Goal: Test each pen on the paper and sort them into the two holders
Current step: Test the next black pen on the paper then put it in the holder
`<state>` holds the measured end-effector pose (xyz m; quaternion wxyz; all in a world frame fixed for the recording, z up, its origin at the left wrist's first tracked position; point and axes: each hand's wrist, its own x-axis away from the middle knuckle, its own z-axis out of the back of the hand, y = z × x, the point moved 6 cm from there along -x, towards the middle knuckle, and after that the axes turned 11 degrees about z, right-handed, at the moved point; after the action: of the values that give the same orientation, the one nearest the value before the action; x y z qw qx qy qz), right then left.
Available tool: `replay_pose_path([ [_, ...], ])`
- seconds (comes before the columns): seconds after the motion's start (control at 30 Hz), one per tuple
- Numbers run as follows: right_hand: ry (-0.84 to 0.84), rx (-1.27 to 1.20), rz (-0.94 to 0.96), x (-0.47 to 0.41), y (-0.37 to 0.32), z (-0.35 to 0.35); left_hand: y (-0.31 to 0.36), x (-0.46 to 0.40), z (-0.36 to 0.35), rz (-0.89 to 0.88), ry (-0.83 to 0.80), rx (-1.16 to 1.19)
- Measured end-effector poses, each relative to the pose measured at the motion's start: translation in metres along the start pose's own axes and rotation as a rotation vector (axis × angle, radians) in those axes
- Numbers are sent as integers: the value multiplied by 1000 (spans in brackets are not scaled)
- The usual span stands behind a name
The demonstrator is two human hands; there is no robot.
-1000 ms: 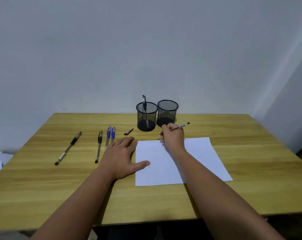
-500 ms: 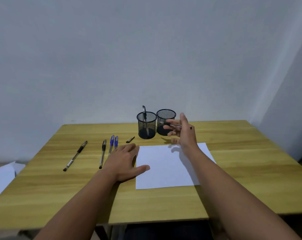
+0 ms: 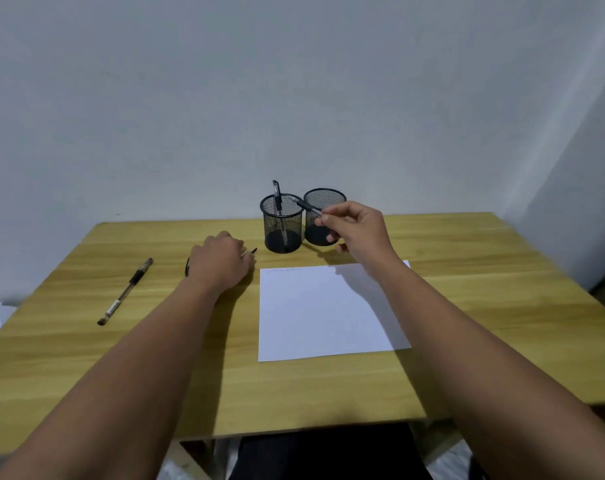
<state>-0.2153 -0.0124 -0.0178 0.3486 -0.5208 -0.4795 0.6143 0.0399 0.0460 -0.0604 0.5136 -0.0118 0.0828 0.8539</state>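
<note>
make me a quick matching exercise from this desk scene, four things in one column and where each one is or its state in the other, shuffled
1. left holder
2. right holder
3. pen in right hand
4. paper

a. flat on the table, faint scribble near its top edge
b. shows no pen inside
c. has one pen standing in it
d. held in the air, tip over the holders

Pairs: 1-c, 2-b, 3-d, 4-a

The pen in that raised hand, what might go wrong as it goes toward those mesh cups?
The pen is pinched near one end by the right hand and lies nearly flat across both rims, so it might catch an edge or land in the wrong holder. The left holder and right holder stand close together.
</note>
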Motion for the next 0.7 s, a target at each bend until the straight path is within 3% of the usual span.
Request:
replay_pose_path([
  [0.2,3,49,28,-14,12,3,4,-6,-7,-11,82,-19],
  [0.47,-100,215,142,-6,20,-3,-1,18,16,-97,251,165],
  [0.7,-263,350,169,12,16,-16,-1,48,31,-217,172,480],
])
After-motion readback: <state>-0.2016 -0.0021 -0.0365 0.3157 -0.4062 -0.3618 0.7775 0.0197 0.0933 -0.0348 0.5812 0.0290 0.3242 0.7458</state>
